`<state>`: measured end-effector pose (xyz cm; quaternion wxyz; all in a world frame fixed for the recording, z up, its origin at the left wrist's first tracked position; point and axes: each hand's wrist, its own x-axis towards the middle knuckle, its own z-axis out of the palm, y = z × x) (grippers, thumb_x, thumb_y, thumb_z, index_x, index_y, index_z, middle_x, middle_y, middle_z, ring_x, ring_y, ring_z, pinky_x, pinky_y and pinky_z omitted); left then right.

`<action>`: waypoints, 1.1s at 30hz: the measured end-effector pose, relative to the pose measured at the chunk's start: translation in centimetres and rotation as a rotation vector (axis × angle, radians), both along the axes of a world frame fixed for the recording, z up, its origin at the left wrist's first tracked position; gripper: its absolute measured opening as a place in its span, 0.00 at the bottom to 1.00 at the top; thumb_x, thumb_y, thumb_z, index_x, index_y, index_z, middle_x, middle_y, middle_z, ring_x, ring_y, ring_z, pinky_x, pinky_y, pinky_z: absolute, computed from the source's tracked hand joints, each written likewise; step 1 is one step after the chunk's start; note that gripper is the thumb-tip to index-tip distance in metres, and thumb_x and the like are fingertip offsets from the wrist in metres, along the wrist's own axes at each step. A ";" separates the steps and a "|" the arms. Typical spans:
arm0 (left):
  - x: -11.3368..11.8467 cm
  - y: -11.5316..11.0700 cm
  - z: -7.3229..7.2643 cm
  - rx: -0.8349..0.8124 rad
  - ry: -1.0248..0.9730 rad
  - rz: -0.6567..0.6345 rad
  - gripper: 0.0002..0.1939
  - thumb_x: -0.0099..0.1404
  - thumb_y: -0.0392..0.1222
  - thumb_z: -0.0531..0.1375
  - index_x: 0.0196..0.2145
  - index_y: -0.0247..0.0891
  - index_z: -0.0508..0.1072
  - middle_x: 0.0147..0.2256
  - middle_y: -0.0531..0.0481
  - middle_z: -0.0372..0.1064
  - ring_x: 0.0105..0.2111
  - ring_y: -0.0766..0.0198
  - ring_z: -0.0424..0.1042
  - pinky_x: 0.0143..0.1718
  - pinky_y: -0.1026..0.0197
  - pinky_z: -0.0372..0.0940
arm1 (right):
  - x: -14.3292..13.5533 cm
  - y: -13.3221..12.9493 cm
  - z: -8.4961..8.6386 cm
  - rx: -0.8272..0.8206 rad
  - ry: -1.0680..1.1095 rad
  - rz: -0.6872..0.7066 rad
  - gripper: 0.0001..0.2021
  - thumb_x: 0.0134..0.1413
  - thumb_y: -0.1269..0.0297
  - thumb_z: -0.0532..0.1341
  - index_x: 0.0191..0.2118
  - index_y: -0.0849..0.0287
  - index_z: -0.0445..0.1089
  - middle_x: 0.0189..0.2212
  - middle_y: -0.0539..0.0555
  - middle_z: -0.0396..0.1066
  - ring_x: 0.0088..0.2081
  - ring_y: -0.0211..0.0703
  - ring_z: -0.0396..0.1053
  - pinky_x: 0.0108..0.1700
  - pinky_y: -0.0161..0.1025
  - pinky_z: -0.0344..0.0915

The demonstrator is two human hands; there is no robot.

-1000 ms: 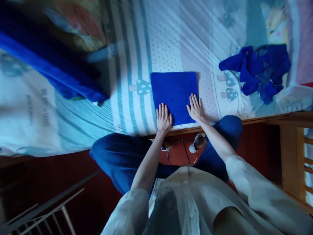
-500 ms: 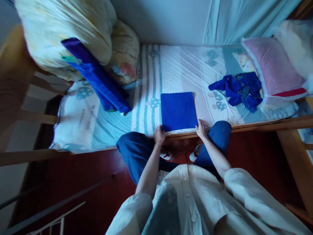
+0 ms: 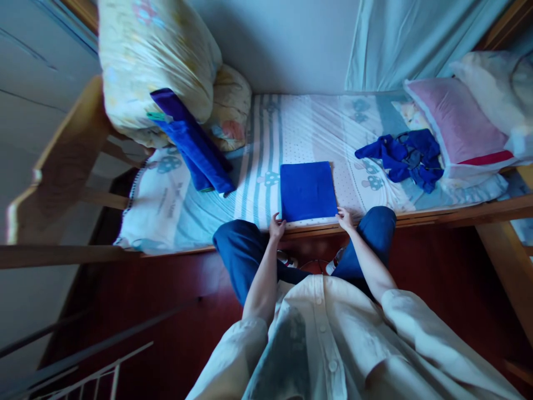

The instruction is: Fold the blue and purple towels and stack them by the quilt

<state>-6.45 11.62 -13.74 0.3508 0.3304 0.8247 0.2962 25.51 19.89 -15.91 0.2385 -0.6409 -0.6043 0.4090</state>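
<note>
A flat blue square of folded cloth lies on the bed near its front edge. My left hand is just off the cloth's near left corner, thumb and fingers apart, with nothing between them. At the near right corner is my right hand, its fingers stretched toward the edge and loosely apart; whether they touch the cloth is hard to tell. Farther right on the bed is a crumpled blue garment. A long folded blue cloth leans against the bedding on the left.
The bed has a patterned sheet and a wooden front rail. Piled yellowish bedding stands at the left by the wooden headboard. A pink pillow lies at the right, below a pale curtain.
My left hand has come off the cloth's corner and its fingers have spread. The right hand's fingers have loosened at the other corner. The view has swung slightly left.
</note>
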 end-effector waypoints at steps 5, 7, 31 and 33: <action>-0.4 -0.2 0.5 0.015 -0.031 -0.061 0.24 0.61 0.34 0.61 0.55 0.34 0.75 0.40 0.43 0.78 0.37 0.60 0.78 0.43 0.60 0.72 | 0.1 0.1 0.7 -0.010 -0.006 0.014 0.19 0.54 0.77 0.59 0.50 0.64 0.79 0.45 0.61 0.82 0.47 0.46 0.80 0.54 0.44 0.74; -0.4 -0.3 0.7 0.013 -0.031 -0.073 0.19 0.59 0.34 0.61 0.49 0.35 0.79 0.37 0.44 0.79 0.37 0.58 0.78 0.43 0.58 0.72 | 0.1 0.2 0.8 -0.015 -0.015 0.018 0.19 0.53 0.78 0.59 0.48 0.63 0.80 0.44 0.60 0.82 0.45 0.46 0.80 0.53 0.43 0.75; -0.5 -0.3 0.4 0.151 0.091 -0.009 0.09 0.60 0.37 0.61 0.39 0.36 0.77 0.51 0.38 0.71 0.53 0.54 0.72 0.50 0.58 0.71 | -0.8 -0.3 1.8 0.178 -0.019 -0.064 0.11 0.49 0.73 0.63 0.38 0.62 0.81 0.48 0.63 0.80 0.52 0.51 0.75 0.58 0.46 0.70; -0.5 0.1 -0.4 0.259 0.026 0.026 0.08 0.61 0.40 0.61 0.39 0.36 0.75 0.50 0.39 0.73 0.53 0.55 0.72 0.49 0.59 0.72 | -1.1 0.1 1.4 0.160 0.084 -0.088 0.10 0.50 0.71 0.63 0.38 0.62 0.79 0.50 0.63 0.79 0.52 0.51 0.75 0.56 0.46 0.71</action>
